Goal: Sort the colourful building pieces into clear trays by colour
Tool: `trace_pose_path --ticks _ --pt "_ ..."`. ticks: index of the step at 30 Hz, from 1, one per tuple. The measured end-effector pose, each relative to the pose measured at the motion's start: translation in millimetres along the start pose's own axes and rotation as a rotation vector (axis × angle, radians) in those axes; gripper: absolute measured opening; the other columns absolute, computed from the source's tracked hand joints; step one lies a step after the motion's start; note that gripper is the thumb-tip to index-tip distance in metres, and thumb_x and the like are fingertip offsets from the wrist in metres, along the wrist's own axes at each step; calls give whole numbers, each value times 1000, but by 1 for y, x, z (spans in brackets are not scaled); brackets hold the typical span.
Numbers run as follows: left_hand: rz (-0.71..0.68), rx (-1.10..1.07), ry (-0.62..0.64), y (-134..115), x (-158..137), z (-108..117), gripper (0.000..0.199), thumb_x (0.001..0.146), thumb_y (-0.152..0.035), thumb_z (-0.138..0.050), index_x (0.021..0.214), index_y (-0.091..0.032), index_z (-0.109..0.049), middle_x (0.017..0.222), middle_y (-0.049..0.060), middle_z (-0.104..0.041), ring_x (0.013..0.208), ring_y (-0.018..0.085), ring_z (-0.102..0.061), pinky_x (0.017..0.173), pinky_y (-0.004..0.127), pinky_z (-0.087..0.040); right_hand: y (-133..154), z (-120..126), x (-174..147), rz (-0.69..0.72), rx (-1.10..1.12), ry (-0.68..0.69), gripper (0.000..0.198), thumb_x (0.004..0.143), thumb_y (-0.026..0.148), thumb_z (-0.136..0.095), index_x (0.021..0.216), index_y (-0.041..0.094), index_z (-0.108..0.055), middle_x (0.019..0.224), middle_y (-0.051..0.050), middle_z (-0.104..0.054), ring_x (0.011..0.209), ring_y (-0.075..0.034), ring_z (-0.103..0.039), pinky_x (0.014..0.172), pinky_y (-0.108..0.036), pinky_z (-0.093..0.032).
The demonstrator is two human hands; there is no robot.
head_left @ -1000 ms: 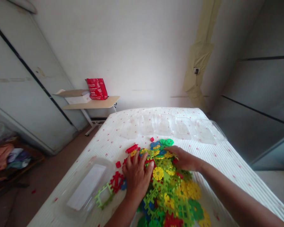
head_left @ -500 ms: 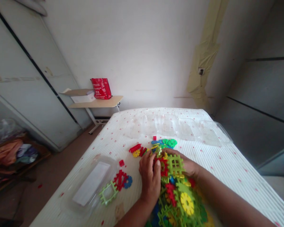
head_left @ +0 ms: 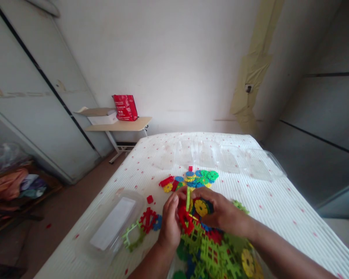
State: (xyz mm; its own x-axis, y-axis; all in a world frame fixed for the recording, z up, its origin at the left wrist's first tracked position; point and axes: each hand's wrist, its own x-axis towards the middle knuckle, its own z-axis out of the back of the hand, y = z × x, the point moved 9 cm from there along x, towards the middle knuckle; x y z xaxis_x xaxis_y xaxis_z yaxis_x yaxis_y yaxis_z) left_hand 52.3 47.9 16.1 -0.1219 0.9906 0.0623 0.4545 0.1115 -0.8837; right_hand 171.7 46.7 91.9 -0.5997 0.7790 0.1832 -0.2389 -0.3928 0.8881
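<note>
My left hand (head_left: 171, 223) is closed around a red toothed building piece (head_left: 186, 220). A light-green piece (head_left: 188, 199) stands edge-on between my two hands, touching the fingertips. My right hand (head_left: 225, 212) curls its thumb and fingers around a yellow notched disc (head_left: 201, 208); some darker discs behind it are partly hidden. Just below both hands lies a heap of green interlocking squares (head_left: 212, 252), mixed with red, blue and yellow pieces. Another yellow disc (head_left: 247, 262) rests at the heap's right side.
Blue, yellow and green discs (head_left: 209, 175) lie beyond my hands, near red pieces (head_left: 166, 181). Clear plastic trays (head_left: 232, 159) line the far part of the striped cloth (head_left: 279, 209). A clear lid-like container (head_left: 113, 224) sits left, beside a green square frame (head_left: 133, 236).
The green window-like square by my right hand no longer faces me; a green piece now shows edge-on. My left hand has shifted left and lower. More of the far discs shows.
</note>
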Motion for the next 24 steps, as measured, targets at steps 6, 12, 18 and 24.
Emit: trace_pose_path --ticks 6,12,18,24 --pt "-40 291 -2 -16 -5 13 26 81 -39 -53 74 -16 -63 110 6 -65 101 22 -58 92 33 -41 16 -18 -23 62 -65 57 62 58 -6 -48 111 25 -56 119 -3 -55 111 -18 -50 98 -35 -39" --pt "-56 594 -10 -20 -8 17 25 83 -40 -53 85 -17 -64 123 8 -58 99 20 -59 88 32 -43 18 -23 -40 11 -39 88 51 68 -5 -44 106 25 -60 106 -1 -61 102 -16 -55 92 -31 -44" --pt "-100 747 -49 -21 -9 24 35 87 -39 -47 113 -19 -57 115 9 -61 100 20 -59 89 35 -45 -23 -13 -56 -208 251 12 40 77 10 -57 113 27 -55 97 0 -62 84 -13 -60 74 -25 -50" --pt "-234 951 -7 -37 -26 23 31 90 -34 -41 114 -20 -57 125 10 -56 115 21 -52 97 38 -43 -28 -14 -66 -278 428 79 42 76 24 -65 116 28 -53 96 -2 -62 85 -15 -60 70 -26 -50"
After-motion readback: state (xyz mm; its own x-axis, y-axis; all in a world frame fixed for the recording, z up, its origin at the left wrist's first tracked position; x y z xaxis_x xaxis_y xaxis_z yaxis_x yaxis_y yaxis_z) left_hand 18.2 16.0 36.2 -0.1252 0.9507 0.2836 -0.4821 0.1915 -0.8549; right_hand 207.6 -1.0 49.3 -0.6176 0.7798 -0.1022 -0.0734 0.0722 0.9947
